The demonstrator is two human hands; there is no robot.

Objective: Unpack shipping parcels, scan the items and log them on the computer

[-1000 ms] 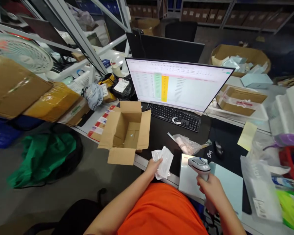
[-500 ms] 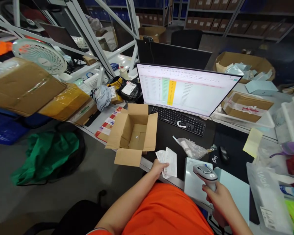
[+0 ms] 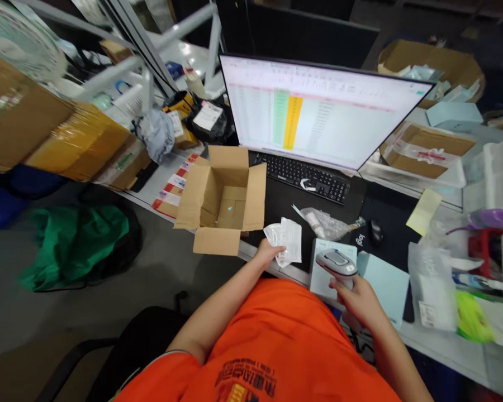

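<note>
My left hand (image 3: pixel 269 252) is closed on a pair of flat white packets (image 3: pixel 291 240) at the desk's front edge. Small print covers the packets, too fine to read. My right hand (image 3: pixel 354 295) grips the handle of a grey barcode scanner (image 3: pixel 336 262), whose head points left toward the packets. Beneath the scanner lies a light blue flat box (image 3: pixel 324 282). To the left of the packets stands an open cardboard box (image 3: pixel 230 209) with its flaps spread; a tiny pale scrap lies on its bottom.
A monitor (image 3: pixel 318 114) with a spreadsheet stands behind a black keyboard (image 3: pixel 318 181). Bubble wrap (image 3: pixel 331 223) and a mouse (image 3: pixel 376 231) lie on the dark mat. Taped cartons (image 3: pixel 79 142) are at left, above a green bag (image 3: pixel 75 243). Plastic pouches (image 3: pixel 431 285) lie at right.
The view has tipped further down, showing more of the orange shirt. Both hands keep hold of the packets and the scanner, and the scanner head sits slightly closer to the packets.
</note>
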